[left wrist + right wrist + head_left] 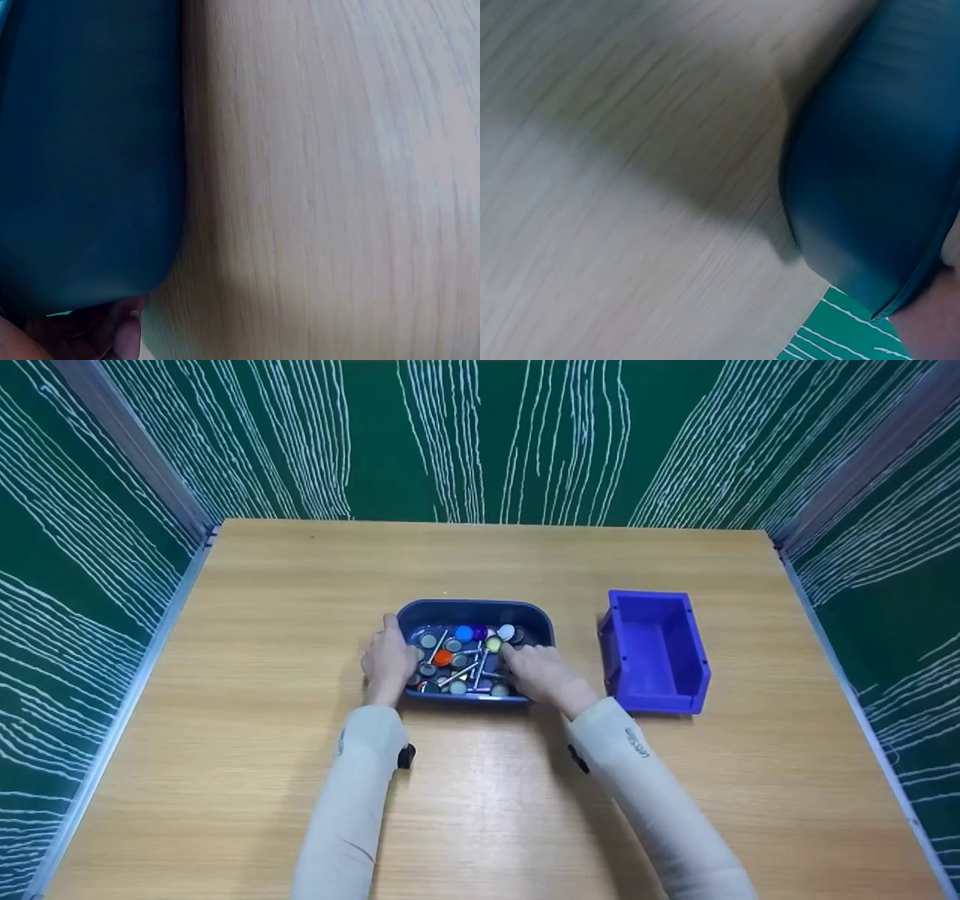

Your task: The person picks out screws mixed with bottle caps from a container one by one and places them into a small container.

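Observation:
A dark blue tray [480, 698] holds many bottle caps, among them an orange cap [443, 658], a blue cap [463, 633] and a yellow-green cap [493, 644]. Slim silvery metal rods, perhaps screws or nails, lie among them. My left hand [388, 660] grips the tray's left end; in the left wrist view its curled fingers [126, 337] show beyond the tray wall [90, 150]. Over the right end reaches my right hand [544, 675], its fingertips down among the caps near the yellow-green one. What those fingers touch is hidden, also in the right wrist view.
To the right of the tray stands a purple-blue open-front bin [656, 652], its inside bare. Both rest on a wooden table [480, 810]. Green panels with white streaks [495, 442] enclose the table at the back and sides.

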Demonstrator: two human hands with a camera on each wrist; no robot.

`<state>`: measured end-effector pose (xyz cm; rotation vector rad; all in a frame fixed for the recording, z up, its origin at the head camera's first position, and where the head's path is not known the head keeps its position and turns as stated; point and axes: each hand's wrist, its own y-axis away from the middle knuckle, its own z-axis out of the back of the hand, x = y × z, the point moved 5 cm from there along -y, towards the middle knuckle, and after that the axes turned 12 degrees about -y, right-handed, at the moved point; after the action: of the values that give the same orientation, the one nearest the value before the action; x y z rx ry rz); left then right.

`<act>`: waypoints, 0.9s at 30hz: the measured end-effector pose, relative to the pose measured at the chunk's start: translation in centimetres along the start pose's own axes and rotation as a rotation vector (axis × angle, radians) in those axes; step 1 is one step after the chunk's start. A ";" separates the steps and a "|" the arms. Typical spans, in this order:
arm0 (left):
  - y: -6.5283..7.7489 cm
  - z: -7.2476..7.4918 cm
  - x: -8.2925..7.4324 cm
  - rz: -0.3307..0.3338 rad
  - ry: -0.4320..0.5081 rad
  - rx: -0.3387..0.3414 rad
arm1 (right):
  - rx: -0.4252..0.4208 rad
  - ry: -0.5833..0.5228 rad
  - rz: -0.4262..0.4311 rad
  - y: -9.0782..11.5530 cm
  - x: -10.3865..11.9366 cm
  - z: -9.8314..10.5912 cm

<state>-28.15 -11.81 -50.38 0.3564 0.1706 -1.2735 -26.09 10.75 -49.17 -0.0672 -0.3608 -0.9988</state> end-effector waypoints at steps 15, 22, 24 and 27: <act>0.0 -0.1 -0.7 -0.025 0.006 0.007 | -0.055 -0.195 -0.010 0.8 -0.5 0.7; 0.1 0.0 -0.5 -0.032 -0.006 0.000 | -0.192 -0.431 0.115 1.9 -0.2 2.6; 0.1 0.1 -0.3 -0.031 -0.005 -0.005 | -0.209 -0.479 0.117 2.2 -0.4 3.2; 0.2 0.1 -0.1 -0.035 -0.002 -0.006 | -0.222 -0.528 0.087 2.8 -1.1 4.2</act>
<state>-27.99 -11.70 -50.22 0.3481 0.1801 -1.3072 -25.42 14.10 -45.25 -0.5502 -0.7209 -0.9222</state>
